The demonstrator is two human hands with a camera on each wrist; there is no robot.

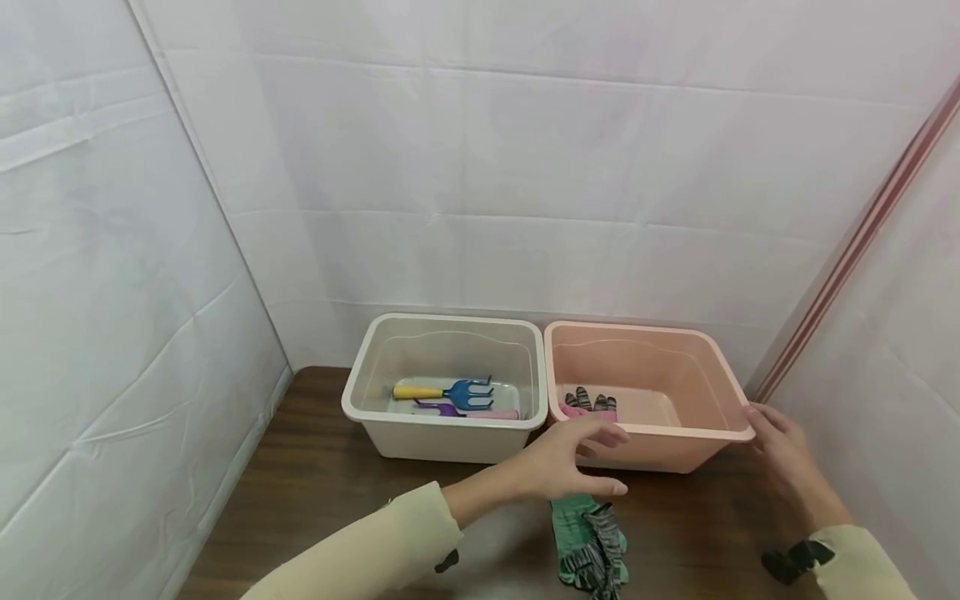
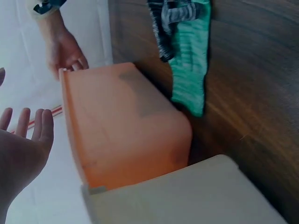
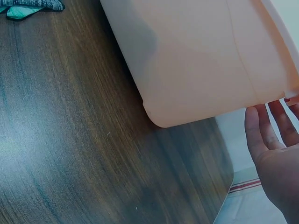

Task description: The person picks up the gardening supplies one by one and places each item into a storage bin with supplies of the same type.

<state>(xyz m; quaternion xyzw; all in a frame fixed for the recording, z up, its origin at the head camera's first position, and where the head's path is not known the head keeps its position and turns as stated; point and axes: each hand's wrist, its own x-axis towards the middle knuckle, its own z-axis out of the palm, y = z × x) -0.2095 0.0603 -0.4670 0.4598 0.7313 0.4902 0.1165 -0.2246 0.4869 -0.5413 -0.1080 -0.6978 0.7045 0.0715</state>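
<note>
My right hand (image 1: 783, 450) holds the right front corner of the rim of a pink plastic basin (image 1: 637, 450), its fingers under the rim's outer side. My left hand (image 1: 558, 458) hovers by the basin's front left, fingers spread and thumb apart, holding nothing. Inside the basin, at its left end, lies a pink glove (image 1: 591, 406) with dark striped fingers, partly hidden by the front wall. A green glove (image 1: 573, 529) with grey-black striped fingers lies on the table below my left hand; the left wrist view also shows this green glove (image 2: 189, 70).
A cream basin (image 1: 450, 442) stands at the pink one's left. It holds a blue hand rake (image 1: 468, 393) with a yellow handle, and a purple tool (image 1: 447, 409) beside a pink handle (image 1: 492, 414). White sheeting (image 1: 465, 167) hangs behind and along both sides of the brown table (image 1: 300, 500).
</note>
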